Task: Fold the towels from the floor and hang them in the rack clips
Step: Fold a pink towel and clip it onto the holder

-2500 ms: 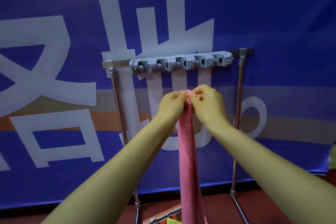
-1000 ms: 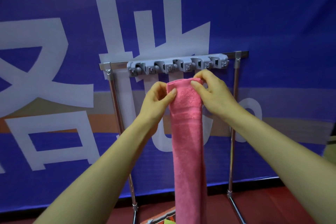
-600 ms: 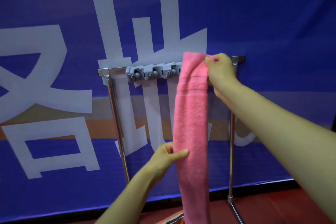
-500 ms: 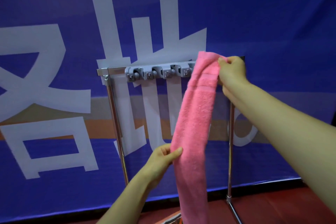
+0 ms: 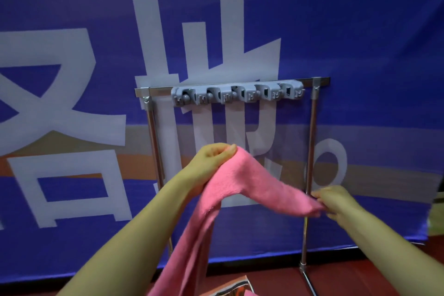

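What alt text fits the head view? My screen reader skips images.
Two bare hands hold a pink towel below a metal rack: left hand bunches it high, right hand pinches one end. The grey clip strip above holds nothing.

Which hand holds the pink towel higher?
The left hand: it grips the pink towel at its peak, while the right hand pinches the lower end.

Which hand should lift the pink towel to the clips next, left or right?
Probably the left hand. It pinches the pink towel at its highest point, almost straight below the grey clip strip. The right hand holds the lower end, out by the rack's right post.
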`<state>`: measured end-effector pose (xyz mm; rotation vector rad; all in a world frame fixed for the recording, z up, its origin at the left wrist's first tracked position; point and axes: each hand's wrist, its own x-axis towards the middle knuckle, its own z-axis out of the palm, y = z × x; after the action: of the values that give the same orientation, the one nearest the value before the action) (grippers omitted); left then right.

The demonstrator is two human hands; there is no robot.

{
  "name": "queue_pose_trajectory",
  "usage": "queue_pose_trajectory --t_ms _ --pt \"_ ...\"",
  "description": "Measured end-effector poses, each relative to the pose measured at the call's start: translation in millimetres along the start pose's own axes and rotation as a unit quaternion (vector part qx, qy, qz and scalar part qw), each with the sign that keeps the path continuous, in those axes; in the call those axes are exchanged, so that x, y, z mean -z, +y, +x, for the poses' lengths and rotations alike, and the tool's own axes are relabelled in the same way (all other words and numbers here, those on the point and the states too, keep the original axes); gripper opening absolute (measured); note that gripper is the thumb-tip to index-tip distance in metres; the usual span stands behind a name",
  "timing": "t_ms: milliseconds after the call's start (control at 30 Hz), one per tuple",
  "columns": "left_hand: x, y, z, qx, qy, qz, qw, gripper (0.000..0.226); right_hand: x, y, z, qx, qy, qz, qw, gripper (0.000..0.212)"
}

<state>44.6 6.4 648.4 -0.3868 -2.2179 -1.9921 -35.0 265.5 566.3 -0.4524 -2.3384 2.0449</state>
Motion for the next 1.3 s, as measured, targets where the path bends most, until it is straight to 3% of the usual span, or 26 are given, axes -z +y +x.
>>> queue_pose_trajectory --t_ms 67,133,200,333,500,600,767,867,933,1033,1100,1167,1233,1300 --pt "-7.2 5.5 2.9 0.004 -0.043 0.043 0.998 0.023 -11.5 -14.9 -24.5 0.127 -0.046 -0.068 0.989 0.019" --pt "-13.4 8.4 4.6 0.010 -0.078 0.104 0.991 0.024 -24.9 -41.4 -56.0 0.193 -0.201 0.025 0.960 0.019" --pt "-16.7 10.4 4.5 0.011 -0.110 0.145 0.983 0.021 -38.2 -65.0 -74.4 0.209 -0.330 0.067 0.918 0.026" --pt "-15.2 13.8 3.3 -0.010 -0.094 0.189 0.977 0.015 -59.5 -89.5 -83.0 0.208 -0.418 -0.050 0.883 0.050" --pt "-13.2 9.4 2.1 0.014 -0.043 0.197 0.979 0.025 -67.1 -92.2 -83.6 0.165 -0.479 -0.171 0.845 0.031" --pt "-13.9 2.1 1.3 0.029 -0.010 0.156 0.987 0.032 -64.5 -95.6 -83.6 0.152 -0.478 -0.199 0.842 0.034" --pt "-12.1 -22.8 -9.8 0.095 -0.051 -0.012 0.994 0.054 -60.1 -101.6 -81.6 0.081 -0.500 0.039 0.861 0.031" --pt "-2.8 -34.9 -14.4 0.091 -0.074 -0.089 0.989 0.064 -53.6 -107.1 -72.1 0.030 -0.469 0.118 0.875 0.042" --pt "5.6 -29.2 -11.1 0.077 -0.049 -0.131 0.987 0.060 -50.5 -108.0 -67.0 0.039 -0.455 0.153 0.877 0.052" --pt "9.6 3.9 -6.6 0.038 -0.011 -0.160 0.986 0.020 -46.9 -100.9 -61.0 0.036 -0.463 0.191 0.865 0.061" --pt "9.8 26.2 -2.5 0.017 0.003 -0.147 0.989 0.028 -47.0 -97.9 -61.0 0.027 -0.469 0.205 0.859 0.062" --pt "9.3 43.8 -1.2 0.015 -0.005 -0.139 0.990 0.042 -47.3 -100.3 -67.5 0.032 -0.490 0.194 0.849 0.049" --pt "8.9 55.4 0.2 0.027 -0.018 -0.119 0.992 0.039 -48.4 -108.3 -77.4 0.050 -0.502 0.150 0.850 0.030" --pt "7.2 65.1 -0.4 0.039 -0.036 -0.093 0.994 0.030 -52.5 -118.9 -89.2 0.068 -0.516 0.116 0.846 0.031"
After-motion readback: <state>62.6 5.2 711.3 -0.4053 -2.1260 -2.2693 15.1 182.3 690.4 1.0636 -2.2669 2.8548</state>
